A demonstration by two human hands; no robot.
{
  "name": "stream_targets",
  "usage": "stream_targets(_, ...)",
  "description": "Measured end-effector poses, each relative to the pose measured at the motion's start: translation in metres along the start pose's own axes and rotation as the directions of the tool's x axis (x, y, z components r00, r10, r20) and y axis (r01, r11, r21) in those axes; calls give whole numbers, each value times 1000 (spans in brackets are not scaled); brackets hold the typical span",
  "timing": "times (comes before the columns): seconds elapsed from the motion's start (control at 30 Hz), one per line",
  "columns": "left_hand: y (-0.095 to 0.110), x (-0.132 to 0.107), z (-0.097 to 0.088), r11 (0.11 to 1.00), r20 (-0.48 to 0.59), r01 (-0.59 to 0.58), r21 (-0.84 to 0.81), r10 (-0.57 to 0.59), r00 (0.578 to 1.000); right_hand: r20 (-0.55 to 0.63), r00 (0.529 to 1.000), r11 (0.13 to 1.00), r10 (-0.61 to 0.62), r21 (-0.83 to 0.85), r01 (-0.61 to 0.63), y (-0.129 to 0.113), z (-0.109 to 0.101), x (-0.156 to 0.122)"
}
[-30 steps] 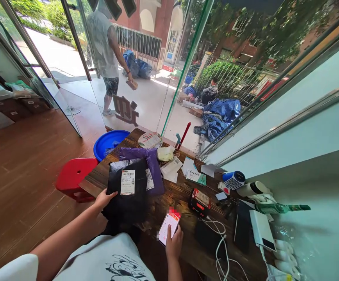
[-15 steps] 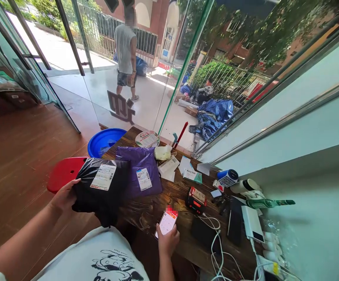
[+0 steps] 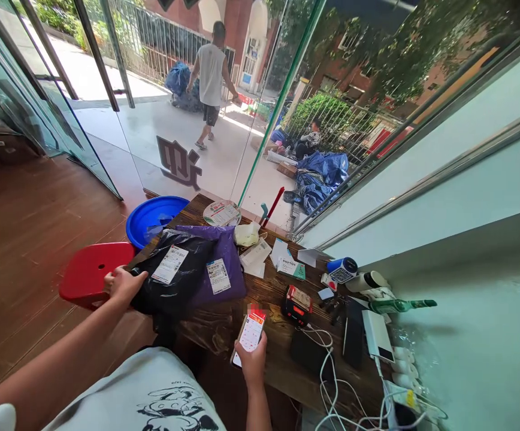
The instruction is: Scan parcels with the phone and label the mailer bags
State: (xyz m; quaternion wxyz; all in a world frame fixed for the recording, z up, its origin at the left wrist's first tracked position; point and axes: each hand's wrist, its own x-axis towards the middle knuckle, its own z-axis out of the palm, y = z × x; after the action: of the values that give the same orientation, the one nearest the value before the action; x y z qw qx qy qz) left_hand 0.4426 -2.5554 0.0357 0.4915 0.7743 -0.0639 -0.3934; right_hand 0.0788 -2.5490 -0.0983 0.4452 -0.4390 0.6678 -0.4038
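Gripping with the left hand (image 3: 125, 284), the nearer one, the left edge of the black parcel (image 3: 180, 287), just rightward and partly over the purple parcel (image 3: 229, 254) on the counter (image 3: 212, 334). Holding a phone (image 3: 251, 334) in the right hand (image 3: 254, 360).

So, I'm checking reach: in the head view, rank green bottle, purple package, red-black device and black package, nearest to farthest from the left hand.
1. Black package: touching the left hand.
2. Purple package: right of the black one.
3. Red-black device: farther right.
4. Green bottle: farthest right, toward the wall.
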Motion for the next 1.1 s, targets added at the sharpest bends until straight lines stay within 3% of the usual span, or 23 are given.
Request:
stream_targets(0.07, -13, -23, 19, 1000, 179, -4, 12, 2, 984, 134, 991, 975, -9, 223, -21, -27, 13, -17)
stream_targets(0.1, -21, -38, 28, 1000, 322, 14, 13, -17, 946, 164, 986, 953, -25, 302, -26, -42, 20, -25)
stream_targets(0.13, -29, -54, 38, 998, 486, 50, 24, -56, 872, 188, 981, 929, -47, 368, -27, -58, 29, -33)
stream_targets(0.17, -36, -71, 46, 994, 631, 98, 47, -106, 769, 207, 976, 902, -69, 431, -28, -72, 37, -39)
stream_targets(0.23, -46, -98, 59, 982, 869, 178, 62, -141, 474, 274, 959, 840, -67, 534, -94, -98, 52, -48)
stream_targets(0.27, -48, -108, 63, 980, 915, 197, 25, -102, 391, 305, 951, 807, -47, 573, -144, -108, 58, -51)
stream_targets(0.3, -48, -114, 66, 977, 934, 210, -27, -50, 353, 329, 944, 776, -18, 600, -194, -117, 63, -54)
stream_targets(0.4, -44, -117, 67, 962, 913, 230, -144, 40, 406, 328, 943, 751, 49, 611, -251, -132, 74, -57)
stream_targets(0.53, -35, -113, 62, 948, 931, 290, -135, 20, 366, 299, 952, 784, 56, 578, -228, -137, 79, -61)
stream_targets(0.7, -24, -124, 52, 926, 927, 357, -123, -22, 375, 357, 933, 737, 53, 617, -278, -145, 73, -66)
stream_targets(0.77, -21, -127, 45, 908, 940, 414, -59, -89, 328, 409, 911, 745, 49, 593, -306, -149, 69, -67)
stream_targets(0.87, -17, -126, 35, 891, 968, 453, 32, -141, 208, 458, 886, 795, 67, 512, -324, -156, 65, -67)
stream_targets(0.93, -16, -126, 31, 902, 978, 432, 30, -117, 175, 433, 897, 807, 89, 496, -320, -161, 66, -65)
stream_targets(1.1, -17, -130, 35, 965, 967, 259, -48, -20, 254, 397, 908, 755, 134, 552, -353, -170, 70, -62)
